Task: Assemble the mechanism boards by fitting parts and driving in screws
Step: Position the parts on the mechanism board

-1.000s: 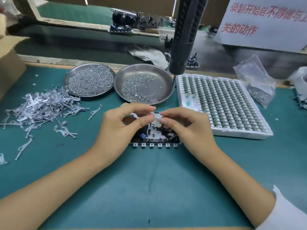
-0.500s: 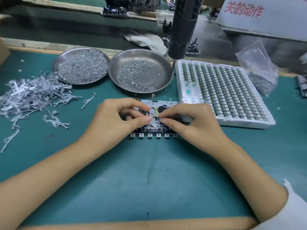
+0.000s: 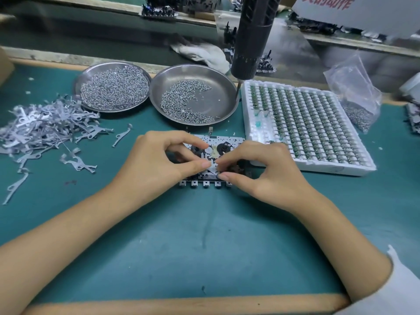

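Note:
A grey metal mechanism board (image 3: pixel 217 142) with black gears lies flat on the green mat in the middle of the bench. My left hand (image 3: pixel 156 162) and my right hand (image 3: pixel 261 171) hover over its near half, fingertips meeting. Between thumbs and forefingers they pinch a small flat metal part (image 3: pixel 212 166) pressed against the board. A row of square tabs (image 3: pixel 205 183) lines the board's near edge. My fingers hide much of the board's centre.
Two steel dishes of screws (image 3: pixel 113 87) (image 3: pixel 193 98) stand behind the board. A hanging black electric screwdriver (image 3: pixel 252 42) points down beside a white tray of small parts (image 3: pixel 302 126). A pile of grey metal levers (image 3: pixel 45 126) lies left, a plastic bag of screws (image 3: pixel 356 96) right.
The small metal part has come down from above the board onto its near half, with both hands lowering and closing in. The camera has tilted downward.

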